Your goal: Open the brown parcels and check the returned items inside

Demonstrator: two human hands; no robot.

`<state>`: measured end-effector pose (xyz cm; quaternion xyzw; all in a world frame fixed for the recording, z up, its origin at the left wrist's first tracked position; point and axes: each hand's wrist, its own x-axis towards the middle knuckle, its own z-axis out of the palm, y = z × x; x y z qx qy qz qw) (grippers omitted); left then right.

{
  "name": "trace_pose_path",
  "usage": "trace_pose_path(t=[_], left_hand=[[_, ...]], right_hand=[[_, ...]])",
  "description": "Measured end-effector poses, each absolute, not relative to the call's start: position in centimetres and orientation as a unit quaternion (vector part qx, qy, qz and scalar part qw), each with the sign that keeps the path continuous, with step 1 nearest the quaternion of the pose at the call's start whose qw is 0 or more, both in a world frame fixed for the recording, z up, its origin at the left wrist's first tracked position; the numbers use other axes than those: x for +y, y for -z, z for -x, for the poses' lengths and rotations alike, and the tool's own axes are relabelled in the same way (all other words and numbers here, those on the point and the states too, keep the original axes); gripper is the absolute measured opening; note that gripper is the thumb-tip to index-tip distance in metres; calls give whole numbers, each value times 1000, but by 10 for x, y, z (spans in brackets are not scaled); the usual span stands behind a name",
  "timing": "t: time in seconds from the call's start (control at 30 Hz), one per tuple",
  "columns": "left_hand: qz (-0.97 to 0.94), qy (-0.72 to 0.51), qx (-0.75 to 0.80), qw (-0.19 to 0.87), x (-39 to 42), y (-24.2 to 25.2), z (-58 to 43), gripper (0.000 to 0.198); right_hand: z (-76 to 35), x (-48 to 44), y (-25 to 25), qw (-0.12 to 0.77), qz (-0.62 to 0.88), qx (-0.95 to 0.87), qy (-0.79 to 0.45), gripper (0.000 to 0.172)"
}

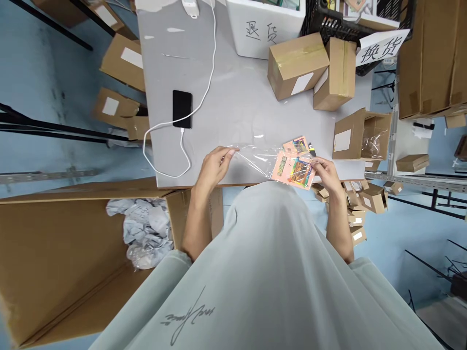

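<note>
My left hand (216, 166) pinches one end of a clear plastic bag (255, 158) between thumb and fingers. The bag is stretched across the front of the table to my right hand (326, 176). That hand grips the right edge of a pink packet (292, 170) with a colourful picture on it; whether the packet lies inside the film or against it I cannot tell. Just behind it is a smaller pink packet (298, 145) with a similar print. A small black and yellow object (312, 149) shows beside my right fingers, partly hidden.
On the grey table (233, 107) lie a black phone (182, 108) and a white cable (210, 73). Closed cartons (297, 63), an open carton (348, 136) and a white bin (262, 29) stand further back and right. A large box (65, 257) with crumpled plastic is at left.
</note>
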<state>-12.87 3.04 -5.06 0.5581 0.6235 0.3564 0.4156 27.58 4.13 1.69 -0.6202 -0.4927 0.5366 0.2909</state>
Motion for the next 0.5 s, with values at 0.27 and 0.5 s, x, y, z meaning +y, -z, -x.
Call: trace_pose_path(t=[0.27, 0.5], left_hand=[[-475, -432, 648, 410, 26, 45, 152, 42], [-610, -316, 643, 337, 28, 32, 143, 44]], right_hand=[[-269, 22, -16, 307, 639, -459, -536, 33], [-250, 8, -28, 315, 639, -468, -523, 28]])
